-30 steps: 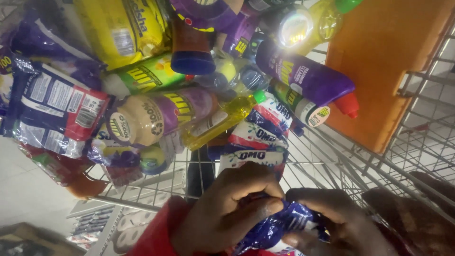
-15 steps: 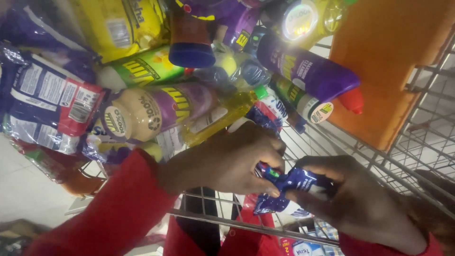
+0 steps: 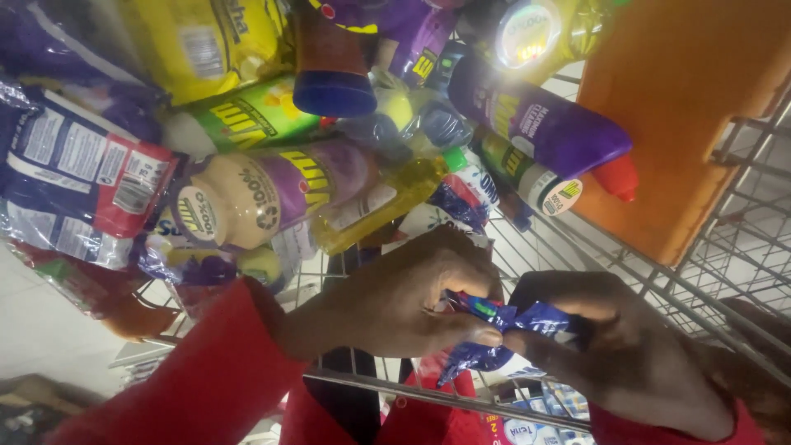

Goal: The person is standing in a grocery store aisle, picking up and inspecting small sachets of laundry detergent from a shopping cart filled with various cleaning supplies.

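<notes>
Head view: crumpled, glossy blue wrapper (image 3: 494, 334), fingers of left hand (image 3: 404, 309) and right hand (image 3: 626, 363) both pinching it.

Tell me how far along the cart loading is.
Done: the wire cart already holds bottles and packets, like the purple bottle and the yellow bottle. In hand: left hand and right hand together grip a blue wrapper above the cart rim. Left: the wrapper is not yet set down.

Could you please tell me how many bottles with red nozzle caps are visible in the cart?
1: the purple bottle with the red nozzle cap lies at upper right, beside the orange panel. Others may be hidden in the pile.
</notes>
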